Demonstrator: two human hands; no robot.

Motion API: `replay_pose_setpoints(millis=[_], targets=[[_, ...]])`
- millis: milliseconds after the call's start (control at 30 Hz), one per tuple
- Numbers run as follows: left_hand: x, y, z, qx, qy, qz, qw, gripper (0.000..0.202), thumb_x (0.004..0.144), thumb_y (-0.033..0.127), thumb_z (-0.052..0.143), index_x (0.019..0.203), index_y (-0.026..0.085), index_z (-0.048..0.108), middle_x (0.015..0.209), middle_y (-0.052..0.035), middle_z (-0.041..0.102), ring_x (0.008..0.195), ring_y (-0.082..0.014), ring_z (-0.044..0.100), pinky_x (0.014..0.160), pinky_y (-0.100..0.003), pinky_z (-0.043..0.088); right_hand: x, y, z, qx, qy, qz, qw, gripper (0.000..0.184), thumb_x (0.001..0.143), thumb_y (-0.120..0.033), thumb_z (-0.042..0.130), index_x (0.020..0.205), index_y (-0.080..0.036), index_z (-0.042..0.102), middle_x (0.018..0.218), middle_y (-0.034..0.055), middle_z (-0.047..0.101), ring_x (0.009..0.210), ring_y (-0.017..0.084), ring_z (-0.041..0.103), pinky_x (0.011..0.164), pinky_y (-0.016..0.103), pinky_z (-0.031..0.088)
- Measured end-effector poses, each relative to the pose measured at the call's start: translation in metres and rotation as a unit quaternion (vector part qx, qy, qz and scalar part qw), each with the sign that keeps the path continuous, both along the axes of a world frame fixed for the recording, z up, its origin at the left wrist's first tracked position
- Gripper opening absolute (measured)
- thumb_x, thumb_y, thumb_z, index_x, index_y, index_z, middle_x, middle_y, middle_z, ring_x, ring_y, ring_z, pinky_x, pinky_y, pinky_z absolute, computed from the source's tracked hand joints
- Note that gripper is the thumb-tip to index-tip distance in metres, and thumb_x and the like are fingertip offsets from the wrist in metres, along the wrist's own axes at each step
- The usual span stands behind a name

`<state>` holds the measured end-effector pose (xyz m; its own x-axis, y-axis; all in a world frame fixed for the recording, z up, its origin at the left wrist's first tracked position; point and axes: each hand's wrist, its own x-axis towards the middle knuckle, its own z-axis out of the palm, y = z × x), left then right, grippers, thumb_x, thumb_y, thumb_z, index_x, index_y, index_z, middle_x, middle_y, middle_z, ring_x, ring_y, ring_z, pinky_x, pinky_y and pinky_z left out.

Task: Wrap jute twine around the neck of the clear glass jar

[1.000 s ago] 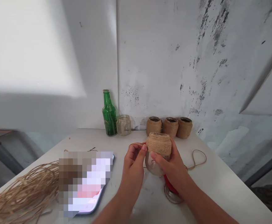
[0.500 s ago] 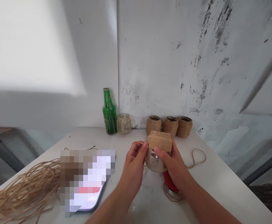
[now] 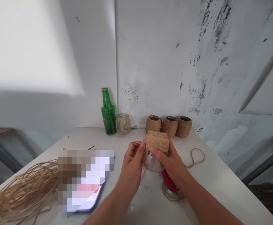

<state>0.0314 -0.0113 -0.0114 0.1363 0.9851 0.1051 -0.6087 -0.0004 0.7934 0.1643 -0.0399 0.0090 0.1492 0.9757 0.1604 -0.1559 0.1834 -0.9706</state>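
A glass jar (image 3: 153, 162) is held up over the table, its upper half wound with rows of jute twine (image 3: 157, 141) and its lower part bare glass. My right hand (image 3: 171, 159) grips the jar from the right, thumb across the front below the twine's lower edge. At the jar's left side my left hand (image 3: 134, 159) is closed, thumb and forefinger pinching the twine where it meets the wrapped part. Below my right hand lies a red object (image 3: 170, 181), partly hidden, beside a loop of cord (image 3: 173, 197).
Three twine-wrapped jars (image 3: 183, 126) stand by the wall, left of a loose twine loop (image 3: 198, 156). A green bottle (image 3: 108, 117) and a bare glass jar (image 3: 123, 124) stand farther left. A twine bundle (image 3: 21, 190) and a blurred phone (image 3: 89, 187) lie on the white table (image 3: 145, 209).
The whole view has shifted slightly. My hands and the jar have moved a little left relative to the things behind; both grips look the same.
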Motion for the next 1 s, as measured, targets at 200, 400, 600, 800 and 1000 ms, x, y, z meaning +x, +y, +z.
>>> replay_pose_setpoints(millis=[200, 400, 600, 800, 1000], targets=[[-0.001, 0.0, -0.001, -0.013, 0.007, 0.002, 1.0, 0.03, 0.087, 0.046, 0.085, 0.091, 0.022, 0.069, 0.093, -0.0006, 0.066, 0.09, -0.0175, 0.061, 0.083, -0.03, 0.05, -0.001, -0.004, 0.004, -0.007, -0.055, -0.037, 0.998, 0.056, 0.082, -0.037, 0.085, 0.131, -0.029, 0.062, 0.132, 0.0053, 0.077, 0.124, 0.029, 0.071, 0.106, 0.045, 0.056], [-0.001, 0.001, 0.002, -0.031, 0.011, 0.023, 0.999, 0.036, 0.081, 0.049, 0.088, 0.09, 0.02, 0.068, 0.092, -0.0024, 0.069, 0.089, -0.0195, 0.065, 0.086, -0.034, 0.052, 0.0, 0.001, -0.001, 0.03, -0.053, -0.014, 0.998, 0.056, 0.081, -0.031, 0.085, 0.131, -0.027, 0.059, 0.131, 0.0064, 0.077, 0.12, 0.028, 0.072, 0.106, 0.044, 0.057], [0.0, 0.004, -0.002, -0.046, 0.045, 0.049, 0.997, 0.034, 0.083, 0.049, 0.083, 0.087, 0.022, 0.063, 0.086, -0.0016, 0.069, 0.085, -0.0202, 0.066, 0.079, -0.033, 0.052, 0.002, 0.003, -0.008, 0.026, -0.094, -0.027, 0.995, 0.064, 0.076, -0.036, 0.09, 0.131, -0.028, 0.059, 0.128, 0.0081, 0.077, 0.119, 0.031, 0.073, 0.105, 0.048, 0.057], [-0.001, 0.013, -0.011, -0.057, 0.081, 0.088, 0.991, 0.028, 0.085, 0.045, 0.077, 0.086, 0.023, 0.061, 0.08, 0.0011, 0.066, 0.079, -0.019, 0.064, 0.075, -0.031, 0.049, 0.008, 0.003, -0.014, 0.021, -0.188, -0.039, 0.981, 0.088, 0.066, -0.039, 0.098, 0.141, -0.031, 0.053, 0.129, 0.0088, 0.075, 0.119, 0.033, 0.07, 0.1, 0.05, 0.058], [0.0, 0.02, -0.014, -0.051, 0.085, 0.097, 0.99, 0.027, 0.08, 0.044, 0.076, 0.083, 0.023, 0.059, 0.079, 0.0011, 0.065, 0.077, -0.0194, 0.063, 0.075, -0.033, 0.049, 0.008, 0.004, -0.016, 0.037, -0.291, -0.057, 0.954, 0.098, 0.067, -0.043, 0.098, 0.146, -0.029, 0.041, 0.133, 0.0108, 0.072, 0.12, 0.034, 0.069, 0.099, 0.05, 0.056]])
